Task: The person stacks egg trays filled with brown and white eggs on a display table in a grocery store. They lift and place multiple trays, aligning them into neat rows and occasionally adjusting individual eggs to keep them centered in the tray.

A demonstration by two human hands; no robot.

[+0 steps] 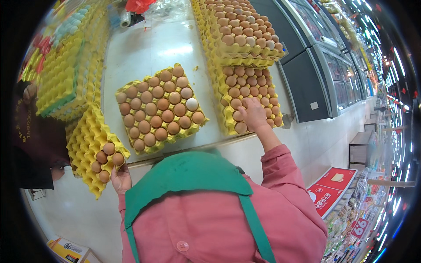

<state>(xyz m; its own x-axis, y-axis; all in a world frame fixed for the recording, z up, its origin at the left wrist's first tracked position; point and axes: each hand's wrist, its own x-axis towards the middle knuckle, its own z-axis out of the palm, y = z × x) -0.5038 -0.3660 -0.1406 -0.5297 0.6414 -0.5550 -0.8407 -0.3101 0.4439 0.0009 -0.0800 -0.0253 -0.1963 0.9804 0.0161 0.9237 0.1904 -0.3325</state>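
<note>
My left hand [121, 179] grips the near corner of a yellow egg tray [86, 144]. Several brown eggs [109, 148] sit together at that corner, and the other cups that I can see in it hold none. To the right, my right hand [254, 111] reaches down among the brown eggs of another yellow tray [227, 121]. Its fingers are bent over the eggs; whether one is between them is hidden. Between my hands, a yellow tray of eggs [156, 107] rests on the white table [148, 49]. Most of its eggs are brown, and one near its right side is white [192, 104].
Stacked trays of brown eggs [243, 28] rise behind my right hand. On the left stand stacked yellow trays [59, 72], with pale eggs [74, 24] farther back. A person in dark clothes [39, 138] is beside them. Freezer cabinets [319, 82] line the right.
</note>
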